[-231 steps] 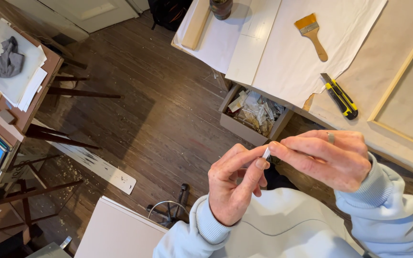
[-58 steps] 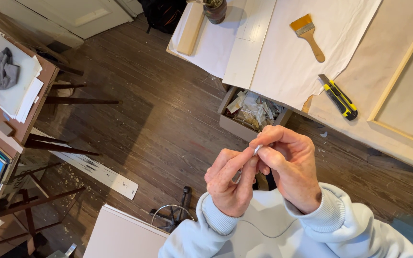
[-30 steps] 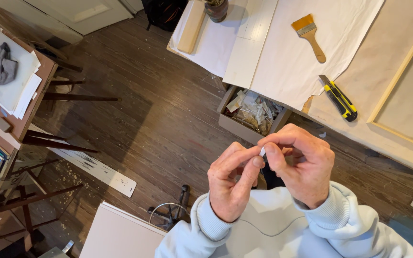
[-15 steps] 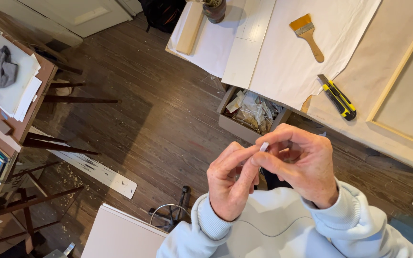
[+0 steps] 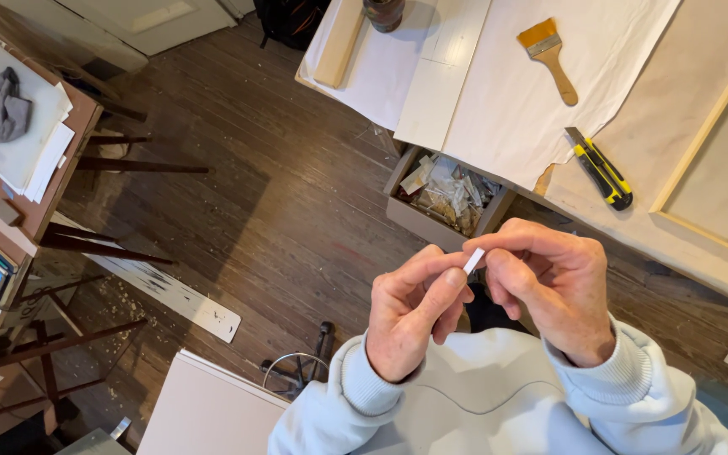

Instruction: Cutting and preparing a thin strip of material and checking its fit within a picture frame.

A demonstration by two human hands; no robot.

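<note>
1. I am watching the left hand [image 5: 410, 316] and right hand [image 5: 549, 286] pinching a small white strip [image 5: 473, 259] together at centre frame.
2. Any loosening risks dropping it into the scrap box [image 5: 444, 195] at eleven o'clock of the strip.

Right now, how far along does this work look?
Laid out: a paintbrush and a yellow utility knife lie untouched on the cloth-covered table, beside a wooden frame. In hand: the left hand and right hand pinch a small white strip. Left: nothing shows the strip applied anywhere.
</note>
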